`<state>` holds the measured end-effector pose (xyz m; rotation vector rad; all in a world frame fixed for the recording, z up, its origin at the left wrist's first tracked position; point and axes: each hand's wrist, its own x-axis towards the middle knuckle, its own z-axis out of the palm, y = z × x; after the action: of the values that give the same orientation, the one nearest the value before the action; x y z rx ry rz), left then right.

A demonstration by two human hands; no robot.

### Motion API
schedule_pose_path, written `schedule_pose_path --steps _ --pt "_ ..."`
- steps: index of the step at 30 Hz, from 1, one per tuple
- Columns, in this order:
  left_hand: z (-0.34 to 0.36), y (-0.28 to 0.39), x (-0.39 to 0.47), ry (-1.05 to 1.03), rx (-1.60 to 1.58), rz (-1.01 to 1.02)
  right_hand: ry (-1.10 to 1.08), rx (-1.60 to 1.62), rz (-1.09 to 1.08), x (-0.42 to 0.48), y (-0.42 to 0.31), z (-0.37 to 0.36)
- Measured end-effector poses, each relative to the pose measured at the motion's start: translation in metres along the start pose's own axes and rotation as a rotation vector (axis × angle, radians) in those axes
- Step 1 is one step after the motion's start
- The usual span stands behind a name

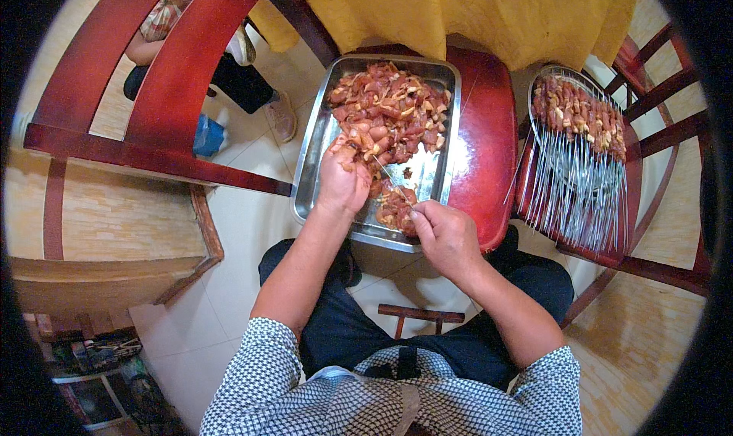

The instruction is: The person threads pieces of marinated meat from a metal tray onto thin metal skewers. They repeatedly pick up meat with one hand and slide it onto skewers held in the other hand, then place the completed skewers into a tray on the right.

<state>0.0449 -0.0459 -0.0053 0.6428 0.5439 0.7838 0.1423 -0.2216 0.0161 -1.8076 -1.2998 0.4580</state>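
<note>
A rectangular stainless steel tray [320, 128] rests on a red chair seat in front of me. Heaped across its far half are chunks of raw marinated meat [395, 104], and a smaller pile [395, 210] lies at the near edge. My left hand [345, 175] is over the tray with pieces of meat at its fingers. Between thumb and fingers, my right hand [449, 234] grips a thin metal skewer [391, 176]. The skewer slants up and left, its far end at the meat in my left hand. Some left fingertips are hidden by meat.
Right of the tray, a round metal platter [535, 92] on another chair carries many loaded meat skewers [578, 112], bare ends towards me. A yellow tablecloth [389, 12] hangs beyond. Red chair slats [172, 64] stand at left; behind them sits another person [243, 84] near a blue bin [208, 135].
</note>
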Motion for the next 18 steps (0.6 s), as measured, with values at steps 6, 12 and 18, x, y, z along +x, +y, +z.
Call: schedule_pose_path --steps 6,12,18 --pt "-0.0102 0.0023 0.0022 -0.018 -0.058 -0.005 -0.028 -0.005 0.035 -0.0004 -0.0024 -0.0014" --pt "-0.0056 0.0017 -0.0032 -0.006 -0.043 0.012 -0.015 -0.019 0.036 -0.0003 -0.0028 -0.0004" --pt "-0.0058 -0.0012 -0.0046 -0.094 -0.113 -0.017 -0.002 -0.072 -0.017 0.0007 -0.0011 0.0011"
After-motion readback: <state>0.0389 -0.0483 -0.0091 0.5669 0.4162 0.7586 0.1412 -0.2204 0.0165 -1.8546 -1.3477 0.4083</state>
